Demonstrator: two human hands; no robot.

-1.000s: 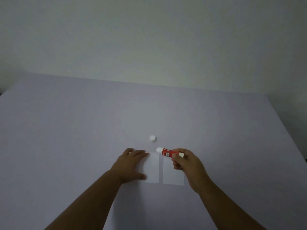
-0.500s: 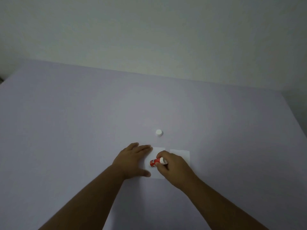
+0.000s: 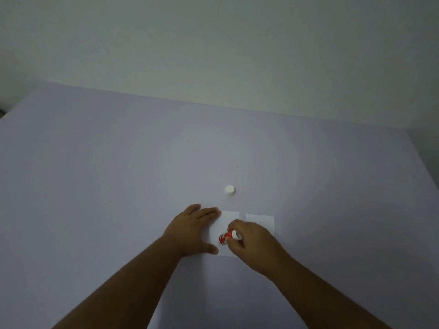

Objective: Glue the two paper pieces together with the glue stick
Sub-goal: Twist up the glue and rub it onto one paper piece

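Two small white paper pieces lie side by side on the pale purple table (image 3: pixel 118 186). My left hand (image 3: pixel 190 230) rests flat, fingers spread, on the left edge of the left paper (image 3: pixel 226 222). My right hand (image 3: pixel 251 241) grips a red glue stick (image 3: pixel 226 237), tilted with its lower end down on the left paper. The right paper (image 3: pixel 260 220) lies just beside it, partly hidden behind my right hand. The glue stick's white cap (image 3: pixel 230 189) stands on the table beyond the papers.
The table's far edge meets a plain pale wall (image 3: pixel 213 55). Its right edge runs down at the far right. Nothing else lies on the table.
My right hand has swung the glue stick from above the right paper down onto the left paper. The left hand stays pressed on the left paper.
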